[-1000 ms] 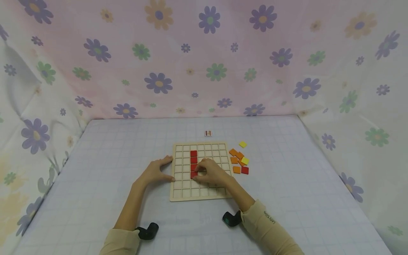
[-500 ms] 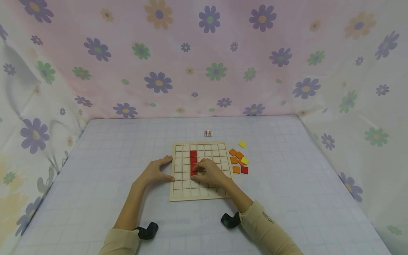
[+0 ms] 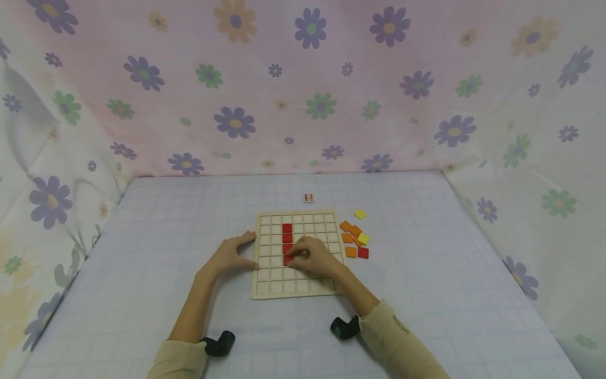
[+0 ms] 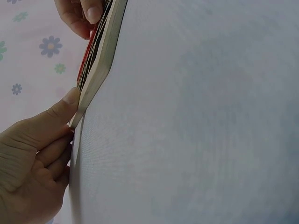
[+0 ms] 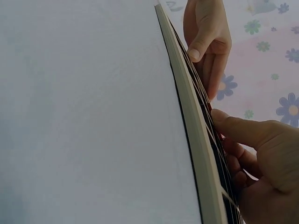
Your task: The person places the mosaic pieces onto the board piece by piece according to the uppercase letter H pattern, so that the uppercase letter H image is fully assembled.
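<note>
A pale wooden grid board (image 3: 276, 287) lies on the table, with red square tiles (image 3: 287, 238) in a column of its cells. My right hand (image 3: 316, 258) is over the board, thumb and curled fingers pinching the lowest red tile (image 3: 287, 260) in that column. Part of this tile and the one above is hidden by the fingertips. My left hand (image 3: 229, 256) rests at the board's left edge, thumb and fingers spread apart along it. In the left wrist view its thumb (image 4: 71, 96) touches the rim.
Right of the board lie several loose orange tiles (image 3: 347, 238), yellow tiles (image 3: 360, 214) and a red tile (image 3: 363, 253). Behind the board is a small patterned card (image 3: 309, 198). Flowered cloth (image 3: 322, 107) hangs at the back and both sides of the table.
My right fingertips have shifted very slightly at the lowest red tile, and more of it shows. The left hand, board and loose tiles have stayed in place.
</note>
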The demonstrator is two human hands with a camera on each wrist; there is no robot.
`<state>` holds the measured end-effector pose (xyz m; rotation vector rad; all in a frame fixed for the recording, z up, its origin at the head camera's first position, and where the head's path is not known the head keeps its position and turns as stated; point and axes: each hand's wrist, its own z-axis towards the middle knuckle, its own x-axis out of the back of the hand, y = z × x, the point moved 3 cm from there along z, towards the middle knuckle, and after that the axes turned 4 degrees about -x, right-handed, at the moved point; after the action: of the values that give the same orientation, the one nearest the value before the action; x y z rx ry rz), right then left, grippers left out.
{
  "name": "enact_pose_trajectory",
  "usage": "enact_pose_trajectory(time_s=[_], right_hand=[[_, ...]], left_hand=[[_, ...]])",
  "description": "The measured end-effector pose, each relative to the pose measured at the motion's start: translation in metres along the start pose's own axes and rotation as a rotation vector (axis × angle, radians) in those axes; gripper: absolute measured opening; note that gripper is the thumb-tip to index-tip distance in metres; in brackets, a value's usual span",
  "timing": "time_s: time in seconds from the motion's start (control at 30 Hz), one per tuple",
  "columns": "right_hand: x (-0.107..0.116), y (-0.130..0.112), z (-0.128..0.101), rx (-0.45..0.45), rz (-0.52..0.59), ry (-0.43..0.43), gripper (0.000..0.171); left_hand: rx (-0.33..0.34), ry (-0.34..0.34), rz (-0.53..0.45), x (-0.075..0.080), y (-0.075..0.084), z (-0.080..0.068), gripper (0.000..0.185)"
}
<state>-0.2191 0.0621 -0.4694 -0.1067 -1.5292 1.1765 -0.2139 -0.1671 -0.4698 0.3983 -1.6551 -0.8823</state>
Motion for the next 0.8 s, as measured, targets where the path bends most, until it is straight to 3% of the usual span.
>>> enact_pose_trajectory(time_s=[0.5,0.8], right_hand=[[0.003,0.003,-0.002,-0.043,0.061,0.02,0.022],[0.047,-0.014,-0.025,-0.023,0.265,0.149,0.028]], left_hand=[[0.017,-0.008,-0.001,-0.001,-0.001,0.001,0.089],[0.025,-0.007,0.003,-0.001,-0.001,0.0,0.089]])
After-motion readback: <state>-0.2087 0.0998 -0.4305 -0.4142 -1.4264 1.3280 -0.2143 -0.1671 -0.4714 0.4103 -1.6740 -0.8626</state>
